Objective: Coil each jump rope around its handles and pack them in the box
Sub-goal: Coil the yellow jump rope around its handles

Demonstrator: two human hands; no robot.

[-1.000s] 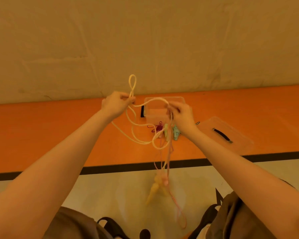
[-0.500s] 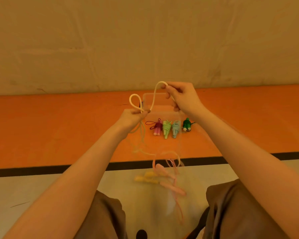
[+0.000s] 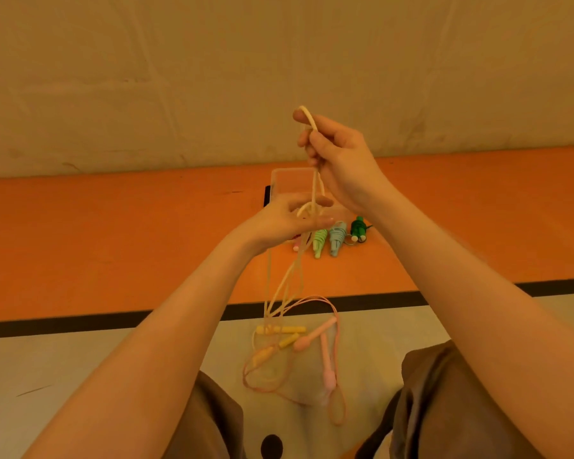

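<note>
The right hand (image 3: 340,160) pinches the cream rope (image 3: 315,193) up high; the left hand's (image 3: 289,220) fingers (image 3: 318,202) lie straight beside it. Behind them sits the clear box (image 3: 289,180) (contents hidden).

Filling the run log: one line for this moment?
right hand: pinches yellow rope raised | left hand: rope across open fingers | box: open

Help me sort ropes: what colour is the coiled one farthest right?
Dark green, clearest in the head view.
</note>
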